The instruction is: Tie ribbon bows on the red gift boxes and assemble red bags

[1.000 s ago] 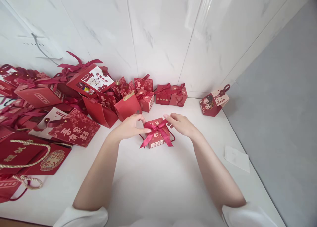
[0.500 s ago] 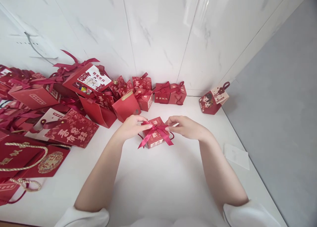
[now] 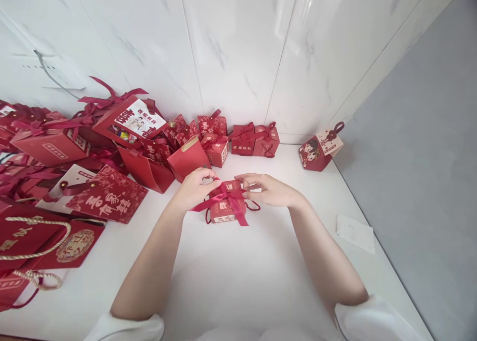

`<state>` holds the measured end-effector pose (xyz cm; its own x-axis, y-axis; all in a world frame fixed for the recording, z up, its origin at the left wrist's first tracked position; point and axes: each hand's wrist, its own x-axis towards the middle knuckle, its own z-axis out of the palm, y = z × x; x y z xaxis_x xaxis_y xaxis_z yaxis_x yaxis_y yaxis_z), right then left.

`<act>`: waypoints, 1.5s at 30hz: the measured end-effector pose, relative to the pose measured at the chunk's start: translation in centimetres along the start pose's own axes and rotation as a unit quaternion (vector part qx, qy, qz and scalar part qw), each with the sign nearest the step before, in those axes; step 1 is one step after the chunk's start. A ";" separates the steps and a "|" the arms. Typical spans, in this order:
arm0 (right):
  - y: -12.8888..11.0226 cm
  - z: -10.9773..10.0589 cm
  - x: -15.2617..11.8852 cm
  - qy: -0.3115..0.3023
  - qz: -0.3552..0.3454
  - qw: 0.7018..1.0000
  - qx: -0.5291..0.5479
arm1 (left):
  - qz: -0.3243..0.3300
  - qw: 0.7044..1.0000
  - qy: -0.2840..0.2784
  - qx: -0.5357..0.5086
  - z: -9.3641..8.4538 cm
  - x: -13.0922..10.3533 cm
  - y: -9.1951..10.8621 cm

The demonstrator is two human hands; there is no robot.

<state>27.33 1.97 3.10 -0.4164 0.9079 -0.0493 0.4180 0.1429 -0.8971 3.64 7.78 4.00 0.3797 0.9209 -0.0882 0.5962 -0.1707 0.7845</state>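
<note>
Left hand (image 3: 196, 189) now pinches the glossy crimson ribbon bow (image 3: 230, 196) higher, likely reshaping it; right hand (image 3: 267, 189) narrowed opposite, grip unclear.

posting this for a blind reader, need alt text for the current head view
A person's left hand and right hand are at the ribbon bow of a small red gift box on a white table. More gift boxes and rope-handled bags crowd the left side.
</note>
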 end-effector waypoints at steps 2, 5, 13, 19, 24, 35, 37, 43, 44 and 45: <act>0.2 0.2 0.2 0.017 -0.003 1.000 -0.021 | -0.001 0.999 0.018 0.028 0.0 0.1 -0.2; 0.7 0.4 0.4 0.053 0.006 0.997 -0.055 | -0.005 0.998 0.038 0.053 0.0 0.1 -0.2; 1.5 0.7 0.8 0.066 0.064 0.994 -0.065 | -0.018 0.999 0.010 0.030 -0.2 0.0 -0.5; 0.9 2.5 1.7 0.144 0.020 0.989 0.005 | -0.034 0.999 -0.010 -0.001 -0.7 -0.5 0.1; 0.8 4.7 2.6 0.170 -0.024 0.985 -0.016 | -0.031 0.998 -0.049 0.001 -1.5 -0.8 0.2; 1.5 5.5 3.0 0.137 0.009 0.990 0.028 | -0.070 0.980 -0.179 0.059 -2.6 -0.7 -1.2; 1.3 6.0 3.1 0.159 0.020 0.985 0.058 | -0.064 0.978 -0.190 0.063 -2.7 -0.8 -1.1; 1.2 7.3 3.7 0.217 -0.010 0.975 0.057 | -0.059 0.976 -0.194 0.083 -2.8 -1.1 -0.6; 1.3 7.3 3.7 0.217 -0.010 0.974 0.061 | -0.061 0.975 -0.191 0.095 -2.9 -1.1 -0.6; 1.3 7.3 3.7 0.218 -0.007 0.974 0.066 | -0.062 0.974 -0.191 0.106 -3.0 -1.2 -0.5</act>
<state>20.45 2.67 -1.50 -0.0275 0.9913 0.1289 0.2943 0.1312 -0.9466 0.77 7.82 5.50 0.5058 0.7489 -0.4281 0.7718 -0.1712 0.6123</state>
